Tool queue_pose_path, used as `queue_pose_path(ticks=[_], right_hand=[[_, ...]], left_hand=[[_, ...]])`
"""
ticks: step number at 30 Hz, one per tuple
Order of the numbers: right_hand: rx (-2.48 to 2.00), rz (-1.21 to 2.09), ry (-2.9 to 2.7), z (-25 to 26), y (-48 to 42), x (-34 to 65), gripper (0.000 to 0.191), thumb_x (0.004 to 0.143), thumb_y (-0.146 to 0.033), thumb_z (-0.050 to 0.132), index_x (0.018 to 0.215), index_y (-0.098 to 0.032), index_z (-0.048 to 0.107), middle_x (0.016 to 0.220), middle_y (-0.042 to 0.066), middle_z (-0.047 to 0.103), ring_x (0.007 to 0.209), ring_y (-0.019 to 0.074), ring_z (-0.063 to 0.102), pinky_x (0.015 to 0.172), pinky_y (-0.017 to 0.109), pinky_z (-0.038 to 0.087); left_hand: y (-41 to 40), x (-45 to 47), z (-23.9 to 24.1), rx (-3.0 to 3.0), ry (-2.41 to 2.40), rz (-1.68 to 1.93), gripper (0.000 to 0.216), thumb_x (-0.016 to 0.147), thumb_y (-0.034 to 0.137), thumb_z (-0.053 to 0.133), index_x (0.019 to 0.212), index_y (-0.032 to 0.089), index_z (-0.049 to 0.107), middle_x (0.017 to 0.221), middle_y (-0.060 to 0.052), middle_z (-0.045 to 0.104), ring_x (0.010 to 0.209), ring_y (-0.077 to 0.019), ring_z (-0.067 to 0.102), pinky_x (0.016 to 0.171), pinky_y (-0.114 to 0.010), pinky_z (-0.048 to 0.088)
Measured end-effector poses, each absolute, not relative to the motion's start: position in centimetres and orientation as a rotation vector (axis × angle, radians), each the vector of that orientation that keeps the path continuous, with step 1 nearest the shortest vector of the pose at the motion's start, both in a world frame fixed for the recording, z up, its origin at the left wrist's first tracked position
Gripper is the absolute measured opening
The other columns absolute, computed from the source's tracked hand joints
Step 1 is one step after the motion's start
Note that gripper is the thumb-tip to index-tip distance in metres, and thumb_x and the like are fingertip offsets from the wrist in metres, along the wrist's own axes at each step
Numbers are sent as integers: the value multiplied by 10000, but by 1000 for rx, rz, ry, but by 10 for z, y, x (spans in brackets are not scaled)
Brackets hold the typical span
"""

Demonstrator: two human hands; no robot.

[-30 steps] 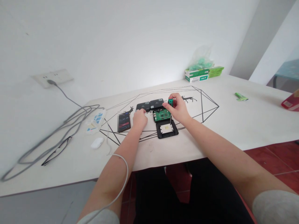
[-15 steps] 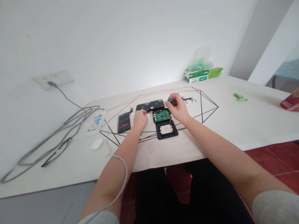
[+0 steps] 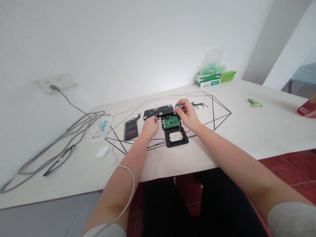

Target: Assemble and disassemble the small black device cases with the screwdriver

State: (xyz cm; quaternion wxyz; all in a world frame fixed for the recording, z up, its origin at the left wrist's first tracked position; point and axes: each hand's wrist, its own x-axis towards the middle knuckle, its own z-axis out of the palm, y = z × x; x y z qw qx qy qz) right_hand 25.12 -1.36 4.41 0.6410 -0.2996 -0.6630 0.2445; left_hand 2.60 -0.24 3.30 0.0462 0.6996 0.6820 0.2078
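Note:
My right hand [image 3: 187, 115] is closed round a small screwdriver with a green handle [image 3: 177, 106], its metal shaft pointing down beside an opened black case holding a green circuit board [image 3: 171, 122]. My left hand [image 3: 150, 126] rests on the table just left of that board, fingers curled, fingertips near its edge. In front of the board lies a black cover [image 3: 176, 137] with a pale inner pad. Two shut black boxes [image 3: 158, 112] sit behind the board.
A phone [image 3: 130, 129] lies left of my hand. Farther left are a white power strip [image 3: 100, 129], grey cables [image 3: 59, 141], glasses [image 3: 59, 161] and a white earbud case [image 3: 102, 152]. Green boxes [image 3: 214, 78] stand at the back right; a green item [image 3: 254, 102] lies right.
My right hand has lowered and shifted slightly left with the screwdriver, toward the board. My left hand has moved a little right, closer to the board's edge.

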Motion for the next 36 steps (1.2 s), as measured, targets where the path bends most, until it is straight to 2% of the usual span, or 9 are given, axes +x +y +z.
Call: queue_pose_path(ticks=[4, 16, 20, 23, 27, 31, 36], right_hand=[[-684, 534, -1510, 44, -14, 252, 215, 969, -461, 589, 1036, -259, 560, 893, -10, 638, 774, 161, 570, 750, 342, 483], [-701, 509, -1560, 44, -10, 252, 250, 925, -445, 659, 1029, -270, 514, 815, -35, 545, 718, 150, 505, 669, 310, 434], [-728, 516, -1557, 40, -8, 249, 325, 884, -419, 711, 1096, -265, 519, 797, -53, 531, 673, 140, 471, 657, 312, 418], [-802, 497, -1544, 39, -8, 249, 394, 856, -440, 737, 1156, -250, 566, 812, -40, 575, 667, 143, 485, 661, 325, 434], [-865, 424, -1459, 41, -7, 252, 336, 874, -471, 724, 1099, -236, 644, 854, 1, 648, 690, 156, 524, 692, 353, 481], [-870, 467, -1339, 38, -2, 253, 361, 897, -498, 693, 1155, -255, 626, 898, 7, 683, 731, 173, 587, 728, 372, 532], [-919, 488, -1442, 29, 0, 246, 348, 883, -489, 705, 1122, -244, 643, 923, 29, 732, 787, 194, 645, 787, 389, 556]], left_hand=[[-3, 25, 35, 2136, 2088, 626, 305, 953, 122, 523, 1151, 161, 752, 1194, -116, 779, 1167, -265, 700, 1033, -344, 516], [0, 25, 29, 2162, 2060, 621, 282, 951, 134, 548, 1122, 184, 767, 1178, -109, 786, 1140, -259, 705, 1020, -337, 526], [0, 24, 28, 2175, 2061, 597, 300, 946, 126, 537, 1130, 182, 767, 1183, -109, 787, 1143, -256, 706, 1036, -341, 524], [0, 24, 28, 2194, 2045, 592, 305, 949, 122, 527, 1123, 177, 771, 1177, -117, 788, 1136, -261, 710, 1039, -349, 526], [-2, 25, 30, 2202, 2054, 587, 298, 957, 130, 525, 1120, 177, 769, 1182, -116, 787, 1143, -268, 708, 1030, -356, 532], [-3, 26, 31, 2214, 2054, 567, 293, 970, 141, 514, 1107, 185, 769, 1178, -113, 788, 1137, -275, 709, 1019, -357, 535], [-4, 27, 31, 2219, 2057, 553, 285, 969, 144, 518, 1105, 192, 764, 1170, -111, 788, 1127, -273, 709, 1006, -356, 535]])
